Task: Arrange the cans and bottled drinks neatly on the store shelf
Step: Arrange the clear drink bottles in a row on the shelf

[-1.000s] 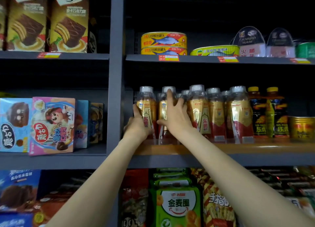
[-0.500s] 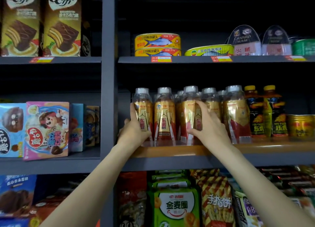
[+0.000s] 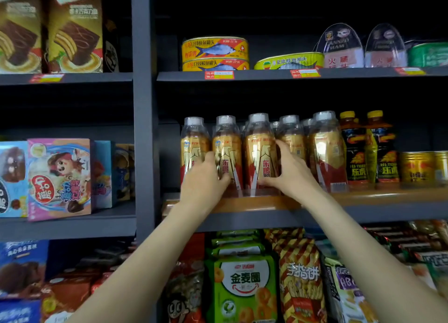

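A row of clear bottles with gold and red labels stands on the orange-brown shelf board [image 3: 388, 198]. My left hand [image 3: 206, 177] covers the foot of the leftmost bottle [image 3: 194, 138] and holds the second bottle [image 3: 228, 143] from its left side, thumb on its front. My right hand [image 3: 288, 170] grips the third bottle [image 3: 259, 150], thumb low on the label and fingers round its right side. More of the same bottles [image 3: 324, 148] stand to the right and behind. Two black and yellow bottles [image 3: 354, 153] and gold cans [image 3: 417, 167] follow on the right.
Flat fish cans [image 3: 214, 49] and ham tins [image 3: 339, 46] sit on the shelf above. A grey upright post [image 3: 143, 128] borders the bottles on the left, with snack boxes [image 3: 59, 177] beyond it. Bagged snacks [image 3: 242, 281] fill the shelf below.
My left hand has shifted right from the leftmost bottle toward the second one. My right hand has stayed on the third bottle, after moving there from the second bottle a second ago.
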Tool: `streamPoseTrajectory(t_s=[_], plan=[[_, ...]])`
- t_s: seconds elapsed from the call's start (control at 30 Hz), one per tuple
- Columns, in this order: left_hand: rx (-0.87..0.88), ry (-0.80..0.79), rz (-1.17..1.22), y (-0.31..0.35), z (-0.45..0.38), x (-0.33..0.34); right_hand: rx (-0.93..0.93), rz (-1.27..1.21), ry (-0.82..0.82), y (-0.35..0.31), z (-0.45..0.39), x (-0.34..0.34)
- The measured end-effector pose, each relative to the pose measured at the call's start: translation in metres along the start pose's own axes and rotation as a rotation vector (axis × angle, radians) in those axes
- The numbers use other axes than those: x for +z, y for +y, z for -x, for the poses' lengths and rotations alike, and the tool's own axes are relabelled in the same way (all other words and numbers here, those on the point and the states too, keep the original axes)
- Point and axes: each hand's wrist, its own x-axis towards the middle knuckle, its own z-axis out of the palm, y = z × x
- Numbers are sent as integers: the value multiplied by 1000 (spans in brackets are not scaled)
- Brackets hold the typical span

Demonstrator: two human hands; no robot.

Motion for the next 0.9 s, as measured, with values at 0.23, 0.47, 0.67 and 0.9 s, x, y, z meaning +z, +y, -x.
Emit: streamPoseTrajectory(t_s=[0.23,0.47,0.67,0.9], plan=[[-264,-130,-141,31,-13,23,59,24,14,-7,5,-4],[-295,-63,-81,30,-10,24,67,88,32,-10,7,1],[-282,-101,-46,23,-6,17,126,84,-57,-11,4,-5],[32,161,66,35,22,23,15,9,373,36,20,-40]])
